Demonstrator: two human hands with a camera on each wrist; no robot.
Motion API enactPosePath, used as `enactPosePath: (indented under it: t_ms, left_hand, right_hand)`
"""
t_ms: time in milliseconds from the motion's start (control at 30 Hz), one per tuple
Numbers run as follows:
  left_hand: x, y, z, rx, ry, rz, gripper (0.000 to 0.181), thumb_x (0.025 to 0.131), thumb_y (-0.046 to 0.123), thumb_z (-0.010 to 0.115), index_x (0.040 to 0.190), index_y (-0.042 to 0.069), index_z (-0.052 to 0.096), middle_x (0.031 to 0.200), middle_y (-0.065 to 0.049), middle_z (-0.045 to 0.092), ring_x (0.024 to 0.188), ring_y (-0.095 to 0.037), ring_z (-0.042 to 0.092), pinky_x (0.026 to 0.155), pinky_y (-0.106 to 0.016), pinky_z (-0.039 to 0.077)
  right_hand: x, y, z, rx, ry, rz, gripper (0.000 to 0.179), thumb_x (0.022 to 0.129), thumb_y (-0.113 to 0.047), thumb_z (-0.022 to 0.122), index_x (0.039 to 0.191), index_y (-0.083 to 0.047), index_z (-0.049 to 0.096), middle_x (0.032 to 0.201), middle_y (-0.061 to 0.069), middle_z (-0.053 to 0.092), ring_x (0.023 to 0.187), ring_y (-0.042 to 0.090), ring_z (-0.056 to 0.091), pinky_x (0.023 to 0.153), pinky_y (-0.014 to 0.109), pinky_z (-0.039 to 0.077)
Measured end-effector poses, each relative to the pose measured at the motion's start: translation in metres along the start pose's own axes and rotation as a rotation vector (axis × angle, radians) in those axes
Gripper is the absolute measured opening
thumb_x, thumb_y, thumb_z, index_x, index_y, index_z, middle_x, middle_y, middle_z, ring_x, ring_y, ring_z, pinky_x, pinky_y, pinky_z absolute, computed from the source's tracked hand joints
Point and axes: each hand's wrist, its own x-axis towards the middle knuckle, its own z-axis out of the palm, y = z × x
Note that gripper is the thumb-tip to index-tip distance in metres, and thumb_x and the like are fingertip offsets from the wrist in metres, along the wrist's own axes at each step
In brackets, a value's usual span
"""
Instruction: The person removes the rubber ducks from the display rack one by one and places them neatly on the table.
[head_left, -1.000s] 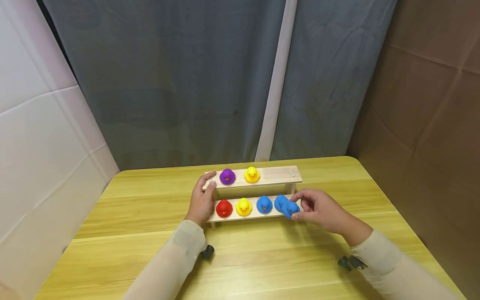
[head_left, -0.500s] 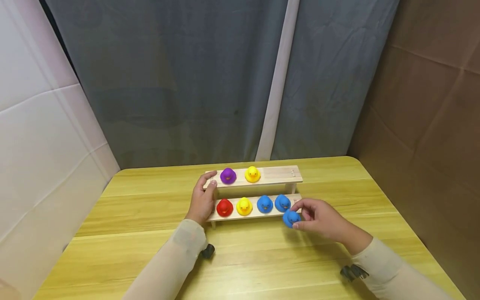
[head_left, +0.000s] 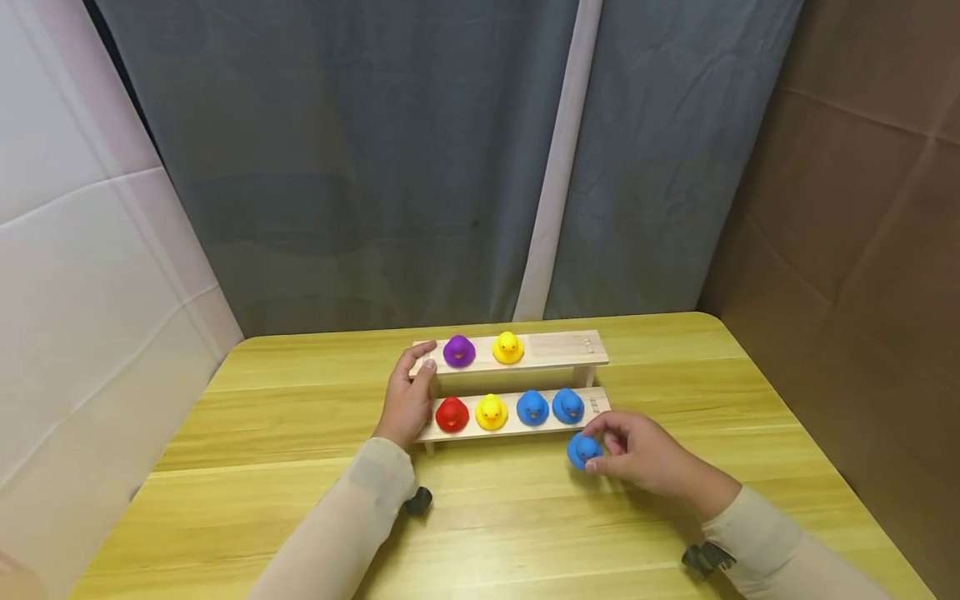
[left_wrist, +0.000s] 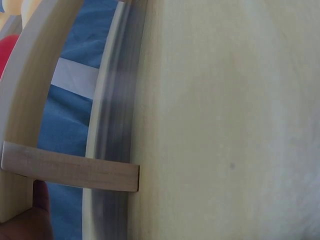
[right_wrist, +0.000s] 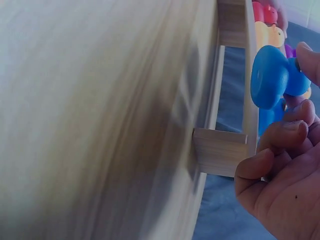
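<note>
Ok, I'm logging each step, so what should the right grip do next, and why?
Probably lower the blue duck onto the table: the right grip pinches it just in front of the lower shelf, and over the last second the duck has moved away from that shelf.

head: bright | table: pale sheen, soft shadows | wrist views: dimmer, hazy

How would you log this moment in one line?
left hand: holds wooden rack, left end | right hand: pinches blue duck, apart from rack
</note>
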Motion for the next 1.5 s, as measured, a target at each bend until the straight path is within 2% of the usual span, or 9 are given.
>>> enactPosePath:
  t_ms: [200,400,933,1167,1500]
  left_hand:
    - [0.000,0.000,0.000,0.004,0.006,0.001,0.035,0.112,0.022,0.050,0.145,0.023,0.059,0.064,-0.008,0.047,0.054,-0.013,0.045,0.048,-0.022,0.037]
    - [-0.001,0.002,0.000,-0.025,0.002,-0.001,0.033,0.112,0.022,0.050,0.144,0.024,0.059,0.067,-0.013,0.047,0.055,-0.018,0.044,0.047,-0.023,0.036]
    - [-0.001,0.002,0.000,-0.023,0.003,-0.030,0.034,0.112,0.024,0.050,0.144,0.026,0.059,0.069,-0.013,0.048,0.058,-0.019,0.046,0.050,-0.023,0.038]
    - [0.000,0.002,0.000,-0.032,0.001,-0.037,0.034,0.112,0.025,0.050,0.144,0.027,0.059,0.072,-0.017,0.048,0.057,-0.019,0.045,0.048,-0.023,0.036]
    - [-0.001,0.001,0.000,-0.011,-0.004,-0.039,0.034,0.112,0.026,0.050,0.145,0.027,0.059,0.069,-0.010,0.048,0.057,-0.016,0.045,0.050,-0.023,0.037]
  right_hand:
    - [0.001,0.003,0.004,0.006,-0.016,-0.007,0.032,0.088,-0.012,0.085,0.114,0.000,0.069,0.071,-0.001,0.044,0.063,0.007,0.042,0.057,0.021,0.038]
    - [0.002,0.009,0.007,-0.030,-0.031,0.015,0.031,0.089,-0.013,0.086,0.113,-0.003,0.070,0.070,-0.002,0.045,0.062,0.007,0.042,0.057,0.021,0.039]
    - [0.004,0.013,0.009,-0.124,-0.063,0.029,0.027,0.087,-0.013,0.087,0.108,-0.009,0.070,0.068,-0.003,0.046,0.060,0.007,0.044,0.057,0.022,0.039]
    - [0.006,0.014,0.010,-0.151,-0.070,0.056,0.029,0.086,-0.014,0.088,0.107,-0.009,0.069,0.067,-0.003,0.047,0.060,0.008,0.045,0.056,0.023,0.040]
    - [0.006,0.011,0.010,-0.164,-0.071,0.070,0.032,0.084,-0.015,0.089,0.107,-0.010,0.068,0.068,-0.003,0.047,0.059,0.009,0.045,0.055,0.024,0.040]
